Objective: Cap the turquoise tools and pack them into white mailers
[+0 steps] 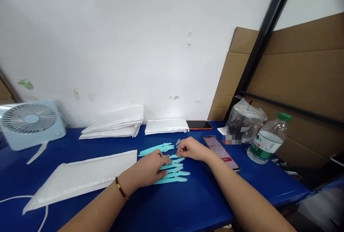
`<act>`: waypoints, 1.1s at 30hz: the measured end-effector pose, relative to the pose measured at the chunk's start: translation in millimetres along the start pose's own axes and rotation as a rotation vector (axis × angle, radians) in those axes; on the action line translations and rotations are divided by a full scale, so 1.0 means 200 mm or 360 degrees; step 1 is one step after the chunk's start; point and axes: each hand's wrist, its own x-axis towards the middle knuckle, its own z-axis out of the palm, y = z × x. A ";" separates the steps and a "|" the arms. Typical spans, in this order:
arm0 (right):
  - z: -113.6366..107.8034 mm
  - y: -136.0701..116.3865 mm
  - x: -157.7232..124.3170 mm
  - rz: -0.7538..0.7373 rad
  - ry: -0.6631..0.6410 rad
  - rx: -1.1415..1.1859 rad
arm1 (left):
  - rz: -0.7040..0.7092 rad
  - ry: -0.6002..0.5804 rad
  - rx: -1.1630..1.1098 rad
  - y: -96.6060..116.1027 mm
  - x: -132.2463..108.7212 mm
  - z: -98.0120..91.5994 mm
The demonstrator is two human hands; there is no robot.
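Several light blue flat plastic sticks [174,174] lie in a loose row on the blue table [188,207], with a second small bunch of sticks [157,148] just beyond. My left hand [149,170] rests on the row, fingers curled over the sticks, a ring on one finger and a bracelet at the wrist. My right hand [192,149] is closed in a pinch at the far end of the row, on a stick tip as far as I can see. A white padded envelope [80,176] lies to the left of my left hand.
Two stacks of white envelopes [114,122] [166,126] sit against the wall. A small blue fan [30,122] stands far left. Two phones [199,125] [221,152], a plastic bag [245,121] and a water bottle [268,138] are on the right. Cardboard [295,67] leans behind.
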 end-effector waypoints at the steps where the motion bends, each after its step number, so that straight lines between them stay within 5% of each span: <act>1: -0.01 0.00 0.00 -0.0014 -0.0010 0.0004 | 0.0014 -0.0013 -0.0006 0.00 0.00 0.00; 8: -0.10 0.08 -0.03 0.0121 0.0347 -0.0230 | -0.0088 0.0173 0.0201 -0.09 0.02 0.03; 18: -0.11 0.08 -0.05 0.0192 0.0105 -0.0184 | -0.0005 0.0076 0.0178 -0.06 0.02 0.04; 22: -0.12 0.08 -0.05 0.0267 0.0182 -0.0202 | 0.0006 0.0092 0.0169 -0.05 0.02 0.05; 33: -0.07 0.03 -0.03 0.0106 0.0008 -0.0006 | 0.0027 0.0043 0.0027 0.01 0.01 0.03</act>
